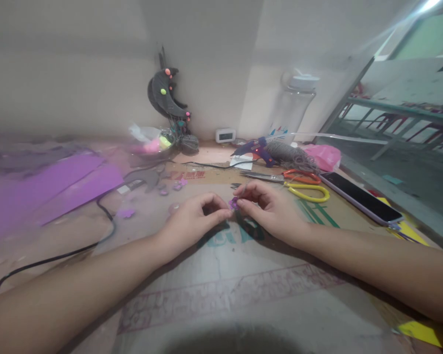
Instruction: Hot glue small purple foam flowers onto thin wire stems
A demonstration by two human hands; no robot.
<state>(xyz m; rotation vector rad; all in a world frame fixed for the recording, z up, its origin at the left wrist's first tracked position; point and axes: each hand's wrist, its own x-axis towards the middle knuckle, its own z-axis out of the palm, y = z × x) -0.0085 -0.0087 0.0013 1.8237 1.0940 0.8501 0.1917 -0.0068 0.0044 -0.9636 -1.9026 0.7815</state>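
Observation:
A small purple flower [233, 202], seemingly of paper or foam, is held between my hands above the cardboard sheet [236, 300]. My left hand [197, 214] pinches its near left edge with thumb and forefinger. From the other side, my right hand [271, 209] grips it between thumb and fingertips, the fingers curled. Loose purple flower cut-outs [126, 213] lie left of my hands, and another purple cut-out [180, 184] is farther back. Beyond my right hand rest scissors with orange handles [302, 176] and scissors with yellow handles [312, 192].
Purple sheets [74, 184] cover the left side, where a black cord [55, 256] runs. At the back are a glue gun [256, 149], grey yarn [290, 155], a small digital clock [225, 135], a dark crescent moon [166, 93] and a bottle [291, 108]. A phone [362, 196] lies right.

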